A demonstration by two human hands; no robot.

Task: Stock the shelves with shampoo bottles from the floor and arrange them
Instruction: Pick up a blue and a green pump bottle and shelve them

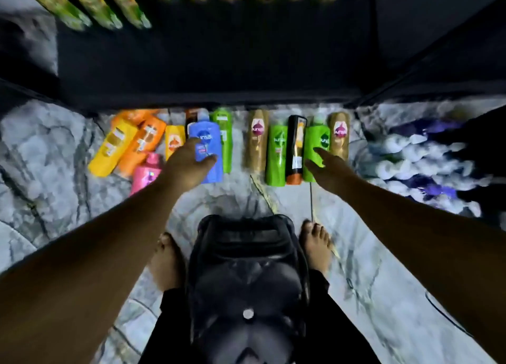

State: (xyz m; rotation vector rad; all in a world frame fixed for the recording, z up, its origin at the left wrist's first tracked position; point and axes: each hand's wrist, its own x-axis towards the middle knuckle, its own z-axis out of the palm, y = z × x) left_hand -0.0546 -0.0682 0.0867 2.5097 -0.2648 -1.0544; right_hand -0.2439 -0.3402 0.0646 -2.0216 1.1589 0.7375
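Left grip holds blue bottle, floor gap just beside

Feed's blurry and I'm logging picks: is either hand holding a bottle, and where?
The left hand grips the blue bottle round its middle. The right hand is open, fingers spread over a green bottle, holding nothing.

Both bare arms extended forward and downward, converging slightly: left hand palm down, thumb parted from curved fingers, its grip indistinct through blur; right hand with fingers straight and thumb spread apart, holding nothing; two bare feet planted between the forearms.
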